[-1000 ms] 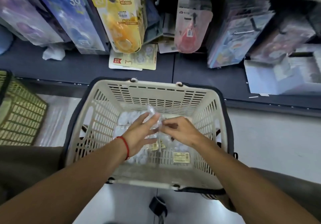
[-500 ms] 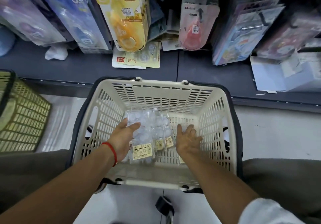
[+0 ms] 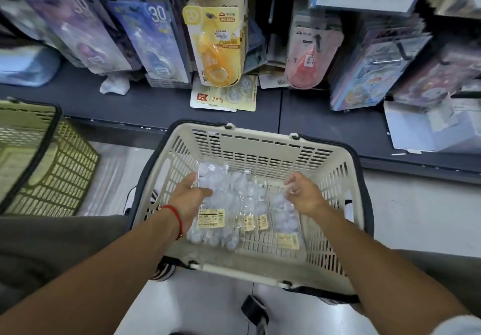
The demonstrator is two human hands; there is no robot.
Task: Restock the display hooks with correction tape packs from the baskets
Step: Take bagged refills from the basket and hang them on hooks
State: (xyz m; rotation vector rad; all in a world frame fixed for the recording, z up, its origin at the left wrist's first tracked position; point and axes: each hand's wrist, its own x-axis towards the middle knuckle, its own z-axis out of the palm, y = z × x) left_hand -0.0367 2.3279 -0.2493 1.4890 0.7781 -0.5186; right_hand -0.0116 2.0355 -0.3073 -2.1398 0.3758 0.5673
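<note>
Retail shelving fills the upper view: a dark shelf (image 3: pixel 130 105) beneath display hooks (image 3: pixel 385 61) already crowded with carded correction tape, including a yellow pack (image 3: pixel 217 48) and a pink pack (image 3: pixel 309 56). On the floor below sits a cream basket (image 3: pixel 260 150), with an olive basket (image 3: pixel 52 157) to its left.

Inside the cream basket lie several clear packs of correction tape (image 3: pixel 229 204), barcode labels showing. The left hand (image 3: pixel 190 199) grips the leftmost bundle of packs, thumb across the top, its grip pinching the plastic. The right hand (image 3: pixel 303 195) hovers over the rightmost pack, fingers curled and apparently pinching its upper edge, though blur prevents confirmation.

Assessment: the pick-up stage is in progress. No clear pack is hung on a visible hook; all visible basket stock remains to be carried up and hung.
</note>
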